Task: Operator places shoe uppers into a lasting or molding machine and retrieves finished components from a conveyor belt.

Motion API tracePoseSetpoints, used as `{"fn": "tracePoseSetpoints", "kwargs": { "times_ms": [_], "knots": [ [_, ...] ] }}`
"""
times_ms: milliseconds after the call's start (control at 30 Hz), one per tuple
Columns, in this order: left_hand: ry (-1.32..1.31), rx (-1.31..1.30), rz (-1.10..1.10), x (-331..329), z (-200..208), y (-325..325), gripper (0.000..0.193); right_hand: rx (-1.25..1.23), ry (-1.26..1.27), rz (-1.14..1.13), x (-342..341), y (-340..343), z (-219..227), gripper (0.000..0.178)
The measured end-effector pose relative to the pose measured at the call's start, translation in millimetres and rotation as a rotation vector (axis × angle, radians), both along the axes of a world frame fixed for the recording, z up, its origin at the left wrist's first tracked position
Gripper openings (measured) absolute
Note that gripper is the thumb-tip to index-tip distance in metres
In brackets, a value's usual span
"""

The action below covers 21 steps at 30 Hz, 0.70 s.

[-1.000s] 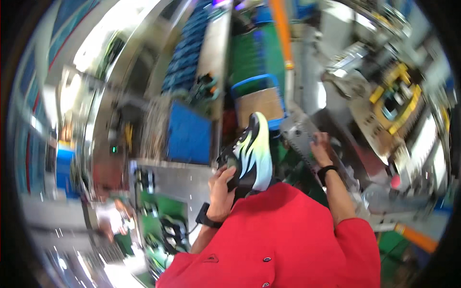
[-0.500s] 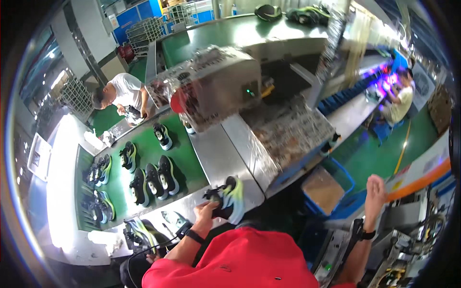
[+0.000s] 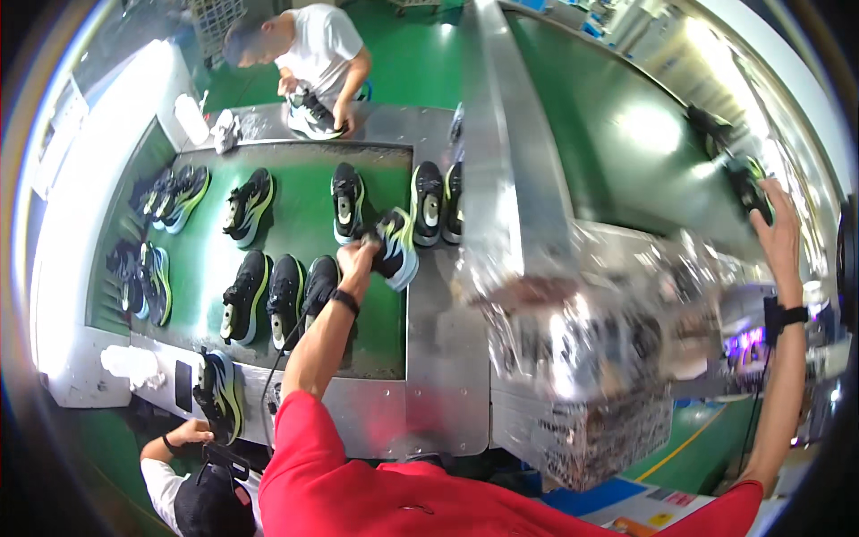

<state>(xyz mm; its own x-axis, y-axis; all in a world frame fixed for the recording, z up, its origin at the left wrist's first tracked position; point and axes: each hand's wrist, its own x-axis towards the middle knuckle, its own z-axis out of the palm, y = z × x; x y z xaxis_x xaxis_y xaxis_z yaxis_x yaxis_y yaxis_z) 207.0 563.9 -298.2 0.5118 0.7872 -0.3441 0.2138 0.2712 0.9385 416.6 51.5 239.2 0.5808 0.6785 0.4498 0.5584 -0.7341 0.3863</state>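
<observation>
Shifted over the green belt [image 3: 304, 204], the left hand [image 3: 356, 256] clamps a black shoe [image 3: 395, 251]; the right hand's grip [image 3: 780, 224] is unclear.

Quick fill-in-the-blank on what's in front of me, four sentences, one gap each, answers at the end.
1. Your left hand holds a shoe whose upper is mostly ____.
2. The belt below that shoe is ____.
3. The shirt of the co-worker across the belt is ____.
4. Your own left sleeve is ____.

Missing words: black; green; white; red.
</observation>
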Motion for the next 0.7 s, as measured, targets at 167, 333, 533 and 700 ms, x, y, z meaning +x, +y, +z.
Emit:
{"fn": "tracePoseSetpoints", "kwargs": {
  "times_ms": [167,333,533,700],
  "knots": [
    [0.167,0.599,0.096,84.7,-54.7,39.1,0.039,-0.073,0.028,-0.053,146.7,57.8,-16.3,0.060],
    [0.217,0.724,-0.138,104.9,-73.2,29.3,0.049,-0.068,0.040,-0.126,252.0,49.0,-24.6,0.049],
    [0.124,0.701,-0.143,35.2,-87.1,-12.0,0.075,0.017,-0.182,-0.381,268.6,43.3,-28.8,0.041],
    [-0.179,-0.083,-0.355,-144.1,-113.9,-117.7,0.054,0.416,0.183,-0.549,222.6,58.6,-49.7,0.076]
  ]
}}
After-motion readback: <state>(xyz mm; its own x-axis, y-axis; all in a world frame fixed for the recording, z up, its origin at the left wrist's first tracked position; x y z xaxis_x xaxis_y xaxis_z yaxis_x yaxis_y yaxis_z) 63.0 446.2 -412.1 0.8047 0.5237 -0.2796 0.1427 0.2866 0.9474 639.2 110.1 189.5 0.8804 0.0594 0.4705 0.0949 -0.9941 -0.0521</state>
